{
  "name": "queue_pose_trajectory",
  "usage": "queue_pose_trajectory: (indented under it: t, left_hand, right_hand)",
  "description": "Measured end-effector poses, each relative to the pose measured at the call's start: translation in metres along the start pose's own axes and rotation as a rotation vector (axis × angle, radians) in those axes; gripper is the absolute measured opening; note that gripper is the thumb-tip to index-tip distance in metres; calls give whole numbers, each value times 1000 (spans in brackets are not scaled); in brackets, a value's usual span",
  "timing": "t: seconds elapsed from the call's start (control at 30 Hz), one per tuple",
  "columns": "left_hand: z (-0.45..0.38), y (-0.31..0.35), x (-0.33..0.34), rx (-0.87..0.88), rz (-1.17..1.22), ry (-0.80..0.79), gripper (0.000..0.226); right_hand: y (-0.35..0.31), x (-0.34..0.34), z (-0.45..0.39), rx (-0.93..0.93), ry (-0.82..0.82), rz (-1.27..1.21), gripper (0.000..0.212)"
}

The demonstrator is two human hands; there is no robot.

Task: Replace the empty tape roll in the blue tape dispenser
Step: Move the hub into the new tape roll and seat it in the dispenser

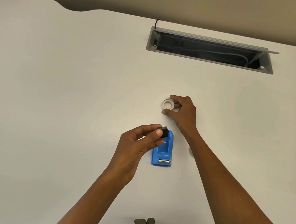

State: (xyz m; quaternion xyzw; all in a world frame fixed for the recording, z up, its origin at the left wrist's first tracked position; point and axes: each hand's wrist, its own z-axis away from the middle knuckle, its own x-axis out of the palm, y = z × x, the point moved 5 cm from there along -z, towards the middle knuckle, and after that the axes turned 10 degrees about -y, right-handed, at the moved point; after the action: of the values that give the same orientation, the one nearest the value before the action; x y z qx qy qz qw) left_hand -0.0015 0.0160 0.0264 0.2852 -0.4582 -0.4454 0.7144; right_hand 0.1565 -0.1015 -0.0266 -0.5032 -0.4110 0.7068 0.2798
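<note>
Fingers point(160, 132) of my left hand point(136, 145) pinch the black hub point(218, 137), lifted out above the empty blue dispenser point(162, 154). My right hand point(181, 109) curls around the clear tape roll point(167, 104) on the surface point(73, 86); I judge loading remains.

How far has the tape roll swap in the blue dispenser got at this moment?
Done: the blue dispenser sits on the desk with its cradle empty. In hand: the left hand pinches the black hub above it, while the right hand closes on a clear tape roll lying flat. Left: fit roll on hub, seat both in the cradle.
</note>
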Motion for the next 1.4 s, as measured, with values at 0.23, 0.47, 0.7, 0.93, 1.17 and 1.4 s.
queue_pose_trajectory:
  t: [0.23, 0.47, 0.7, 0.93, 1.17, 1.4]
  left_hand:
    - [0, 1, 3, 9, -9, -23, 36]
    - [-1, -1, 5, -3, -9, -30, 33]
    - [1, -3, 12, -12, -28, -38, 33]
    - [7, -3, 15, 5, -44, -49, 35]
    - [11, -2, 17, 14, -59, -55, 31]
    - [13, 5, 27, 63, -97, -94, 31]
  right_hand:
    - [2, -20, 11, 8, 0, -36, 51]
    - [22, -72, 62, 59, -93, 129, 35]
    - [37, -62, 113, 14, -449, 486, 58]
    - [43, -59, 123, -44, -449, 572, 58]
    - [23, -68, 127, -52, -273, 254, 48]
    - [-25, -72, 135, 29, -209, -375, 40]
